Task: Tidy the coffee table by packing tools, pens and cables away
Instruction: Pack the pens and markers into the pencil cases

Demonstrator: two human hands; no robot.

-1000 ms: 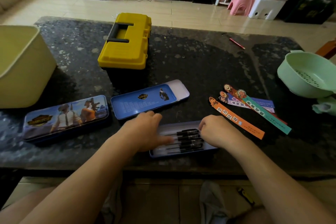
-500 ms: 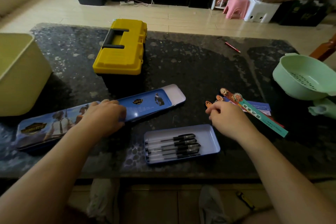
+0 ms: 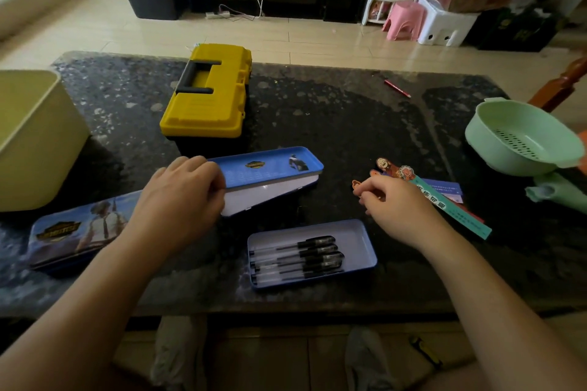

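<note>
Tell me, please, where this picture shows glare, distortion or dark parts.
Head view: the wide-angle lens stretches the picture's corners; daylight leaves a pale sheen on the far right of the table and glare on the floor tiles; the white underside of the blue tin, tilted in the left hand, shines brightly; under the table's near edge it is dim.

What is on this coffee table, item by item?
coffee table: 1, dark speckled, centre
toolbox: 1, yellow and black, back centre
tub: 1, pale yellow, left edge
colander: 1, green, right edge
pencil: 1, red, back right
printed tin: 1, blue, front left
tin tray: 1, blue, front centre
pens: several, black, in the tin tray
tin section: 1, blue, tilted behind tray
paper strips: several, multicoloured, right of centre
left hand: grips the tin section
right hand: pinches the paper strips
</note>
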